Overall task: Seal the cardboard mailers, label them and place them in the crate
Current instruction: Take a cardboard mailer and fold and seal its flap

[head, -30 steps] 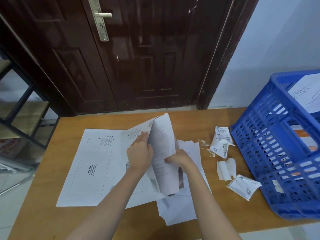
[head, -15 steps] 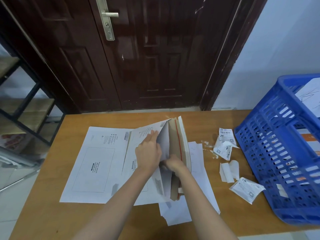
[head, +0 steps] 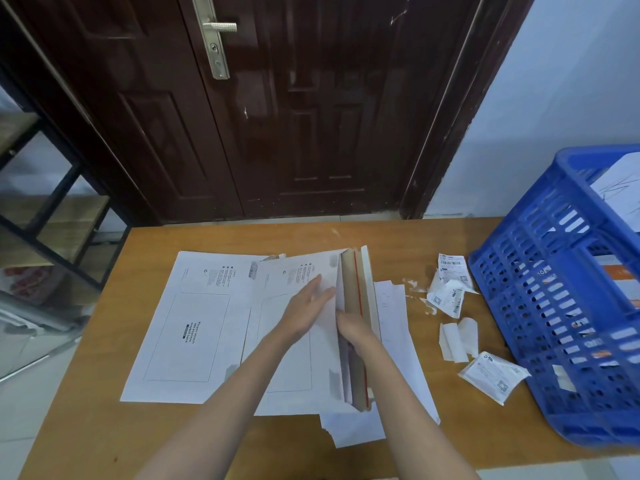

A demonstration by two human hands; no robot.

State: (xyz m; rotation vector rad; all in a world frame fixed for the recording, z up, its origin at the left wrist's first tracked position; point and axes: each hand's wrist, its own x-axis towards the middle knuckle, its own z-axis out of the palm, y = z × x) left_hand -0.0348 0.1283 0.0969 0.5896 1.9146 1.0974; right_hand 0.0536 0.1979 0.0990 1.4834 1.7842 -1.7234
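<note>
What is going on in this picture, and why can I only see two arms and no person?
The camera sits on the person's head and looks down, so only their arms show. They stand at a wooden table in front of a dark door. The left hand lies flat on a white cardboard mailer. The right hand is at the mailer's raised flap, which has a thin red strip; its fingers are hidden, so I cannot tell how it holds it. Another mailer lies flat to the left. On the right are crumpled paper labels and a blue crate.
</note>
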